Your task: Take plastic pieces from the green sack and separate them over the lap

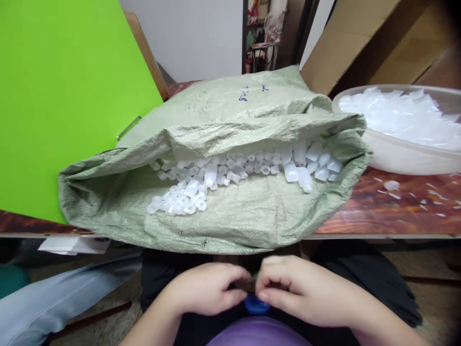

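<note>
Below the table's front edge, my left hand (212, 288) is curved, with a gap between its thumb and fingertips. No object shows in it. My right hand (291, 288) faces it closely, its fingers curled and drawn to the thumb; anything in that pinch is hidden. Just beneath the fingertips lies a blue object (256, 305), partly covered by my right thumb. In front of both hands a pale green woven sack (230, 226) lies on its side with its mouth wide. Small translucent white plastic tube-like pieces (180, 198) are heaped inside, with several larger flat-ended ones at the right.
A whitish tub (406, 156) full of translucent pieces stands on the right of the wood-patterned table (389, 211), near scattered scraps. A bright green panel (72, 96) with a metal handle is at left. Cardboard boxes (349, 29) stand behind. Another person's jeans-clad leg (65, 288) is at lower left.
</note>
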The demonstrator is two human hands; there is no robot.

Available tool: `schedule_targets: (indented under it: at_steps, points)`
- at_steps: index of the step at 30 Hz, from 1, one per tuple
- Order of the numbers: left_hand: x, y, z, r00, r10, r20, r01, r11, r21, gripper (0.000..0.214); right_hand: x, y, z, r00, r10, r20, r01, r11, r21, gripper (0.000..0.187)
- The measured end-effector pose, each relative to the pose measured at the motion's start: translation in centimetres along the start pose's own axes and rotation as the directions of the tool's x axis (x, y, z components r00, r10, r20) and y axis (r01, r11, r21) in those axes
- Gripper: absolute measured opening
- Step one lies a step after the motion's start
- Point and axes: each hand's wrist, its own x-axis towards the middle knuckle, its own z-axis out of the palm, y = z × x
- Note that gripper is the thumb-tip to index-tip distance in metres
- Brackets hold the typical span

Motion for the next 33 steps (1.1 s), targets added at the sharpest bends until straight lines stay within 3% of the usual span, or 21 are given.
schedule_targets:
  at_steps: [1,2,3,4,5,6,7,8,9,10,13,17,20,24,27,30,31,32,33]
  points:
    - [-1.7,0.4,-0.8,0.999,0.043,0.031,-0.044,0.999,0.007,0.025,1.0,-1.4,-0.6,0.995,-0.051,-0.081,0.052,0.999,0.013,0.015]
    - [-3.1,0.5,-1.5,0.996,0.084,-0.006,-0.084,0.996,-0.038,0.023,2.4,-2.6,-1.0,0.977,-0.083,-0.196,0.075,0.996,-0.049,0.014]
    - [-4.4,0.5,-2.2,0.984,0.118,-0.137,-0.131,0.988,-0.086,0.023,4.0,-3.6,-1.3,0.949,-0.094,-0.300,0.050,0.987,-0.152,0.013]
    - [-5.4,0.2,-2.8,0.921,0.122,-0.369,-0.169,0.981,-0.096,0.024,5.7,-4.4,-1.4,0.921,-0.093,-0.379,-0.011,0.964,-0.264,0.013]
    - [-6.1,-0.3,-3.5,0.788,0.107,-0.606,-0.169,0.984,-0.046,0.024,7.4,-4.9,-1.4,0.900,-0.100,-0.423,-0.067,0.930,-0.362,0.014]
    - [-6.6,-0.9,-4.1,0.597,0.100,-0.796,-0.107,0.993,0.045,0.022,9.1,-5.3,-1.2,0.891,-0.109,-0.440,-0.108,0.892,-0.438,0.016]
    - [-6.8,-1.5,-4.8,0.418,0.127,-0.899,0.011,0.989,0.145,0.022,10.6,-5.5,-1.0,0.890,-0.113,-0.442,-0.137,0.858,-0.496,0.019]
    - [-6.8,-2.0,-5.5,0.304,0.179,-0.936,0.140,0.963,0.230,0.027,11.9,-5.5,-0.8,0.893,-0.118,-0.435,-0.151,0.831,-0.536,0.020]
    - [-6.7,-2.4,-6.2,0.262,0.217,-0.940,0.229,0.933,0.279,0.032,13.0,-5.5,-0.5,0.895,-0.120,-0.429,-0.161,0.811,-0.562,0.020]
    - [-6.4,-2.6,-7.0,0.269,0.229,-0.935,0.268,0.915,0.301,0.034,13.7,-5.4,-0.2,0.897,-0.119,-0.426,-0.169,0.798,-0.578,0.019]
    - [-4.6,-1.7,-9.3,0.374,0.179,-0.910,0.314,0.899,0.305,0.030,14.6,-5.0,0.3,0.891,-0.120,-0.437,-0.186,0.783,-0.593,0.017]
    - [-1.2,0.5,-12.3,0.477,0.039,-0.878,0.632,0.679,0.374,0.032,13.5,-4.6,0.0,0.871,-0.124,-0.475,-0.212,0.777,-0.592,0.016]
    - [0.9,1.1,-13.7,0.513,-0.032,-0.858,0.705,0.586,0.399,0.034,11.5,-3.7,-0.5,0.841,-0.111,-0.530,-0.199,0.847,-0.493,0.017]
    - [1.8,1.0,-14.2,0.512,-0.048,-0.857,0.723,0.564,0.400,0.035,8.3,-1.8,-0.5,0.798,-0.085,-0.597,-0.044,0.979,-0.198,0.014]
    - [0.8,1.5,-13.8,0.444,-0.008,-0.896,0.745,0.558,0.364,0.029,6.4,-0.6,0.0,0.770,-0.049,-0.636,0.064,0.998,0.001,0.025]
    - [-1.3,2.6,-12.2,0.380,0.014,-0.925,0.733,0.606,0.309,0.026,5.2,-0.2,0.1,0.786,-0.070,-0.614,0.110,0.994,0.027,0.028]
    - [-2.1,2.9,-11.4,0.388,0.021,-0.922,0.690,0.656,0.306,0.028,4.8,-0.3,0.0,0.793,-0.083,-0.604,0.117,0.993,0.017,0.029]
    - [-2.8,3.2,-10.4,0.425,0.034,-0.905,0.614,0.724,0.315,0.030,4.4,-0.4,-0.1,0.794,-0.096,-0.600,0.127,0.992,0.009,0.030]
    - [-3.3,3.3,-9.2,0.491,0.057,-0.869,0.494,0.804,0.332,0.032,4.0,-0.6,-0.2,0.794,-0.108,-0.598,0.139,0.990,0.005,0.032]
